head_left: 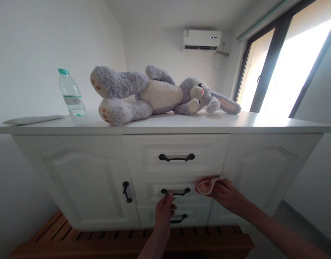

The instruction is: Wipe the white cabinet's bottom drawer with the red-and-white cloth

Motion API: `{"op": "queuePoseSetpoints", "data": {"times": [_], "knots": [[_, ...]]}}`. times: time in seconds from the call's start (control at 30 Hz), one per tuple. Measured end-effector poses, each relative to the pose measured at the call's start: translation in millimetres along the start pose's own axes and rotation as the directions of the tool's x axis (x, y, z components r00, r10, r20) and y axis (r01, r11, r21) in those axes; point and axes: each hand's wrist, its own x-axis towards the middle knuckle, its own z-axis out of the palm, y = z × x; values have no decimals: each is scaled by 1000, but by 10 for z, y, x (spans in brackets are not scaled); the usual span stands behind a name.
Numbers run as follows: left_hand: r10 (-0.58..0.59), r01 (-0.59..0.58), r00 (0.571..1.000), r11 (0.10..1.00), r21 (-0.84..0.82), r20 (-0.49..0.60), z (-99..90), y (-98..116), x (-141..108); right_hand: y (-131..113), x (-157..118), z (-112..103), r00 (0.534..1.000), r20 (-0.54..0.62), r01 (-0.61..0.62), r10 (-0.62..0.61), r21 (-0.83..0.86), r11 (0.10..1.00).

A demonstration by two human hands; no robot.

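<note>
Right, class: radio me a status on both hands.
Left hand at middle drawer handle. Right hand presses red cloth on drawer front. Nothing in the way.

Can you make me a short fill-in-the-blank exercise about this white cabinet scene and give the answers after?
1. The right hand presses a ____ cloth against the cabinet front.
2. The left hand reaches up to the handle of the ____ drawer.
3. The plush rabbit lies on the cabinet top, right of a plastic ____.
Missing words: red; middle; bottle
</note>
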Motion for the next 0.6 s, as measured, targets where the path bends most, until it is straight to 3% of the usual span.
{"op": "queuePoseSetpoints", "data": {"times": [0.13, 0.4, 0.5, 0.6], "knots": [[-15, 15, 1000, 1000, 23, -9, 8, 18, 7, -80, -195, 149, 999, 15, -53, 52, 39, 998], [-35, 35, 999, 999, 0, -1, 25, 70, -47, -655, -396, 629, 992, 73, -120, 108, 187, 975], [-40, 40, 999, 999, -8, -1, 31, 75, -61, -767, -370, 674, 989, 67, -142, 129, 232, 962], [-57, 57, 998, 997, -48, -9, 53, 89, -64, -876, -167, 731, 990, 62, -133, 123, 208, 969]]}}
